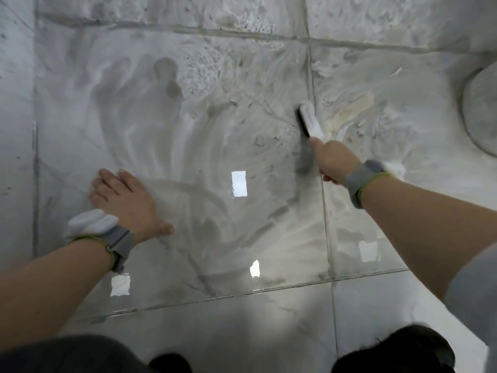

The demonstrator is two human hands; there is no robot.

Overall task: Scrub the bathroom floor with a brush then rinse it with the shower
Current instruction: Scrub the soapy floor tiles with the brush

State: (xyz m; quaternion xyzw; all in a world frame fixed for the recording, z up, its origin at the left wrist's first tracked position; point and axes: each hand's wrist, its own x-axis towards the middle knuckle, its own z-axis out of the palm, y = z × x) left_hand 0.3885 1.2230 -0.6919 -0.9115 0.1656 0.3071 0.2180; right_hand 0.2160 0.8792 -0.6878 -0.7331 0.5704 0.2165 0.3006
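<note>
The bathroom floor (215, 135) is pale marble-look tile, wet and smeared with grey soapy swirls. A white scrub brush (309, 119) with dark bristles lies against the floor near a grout line at centre right. My right hand (332, 161) grips its handle from below. My left hand (123, 200) rests flat on the wet tile at the left, fingers straight and spread. Both wrists carry grey straps.
A rounded white base, likely a toilet foot (481, 111), stands at the right edge. A wall (16, 130) rises along the left. My knees (398, 351) in dark trousers fill the bottom edge. Dark grit specks (255, 28) lie on the far tiles.
</note>
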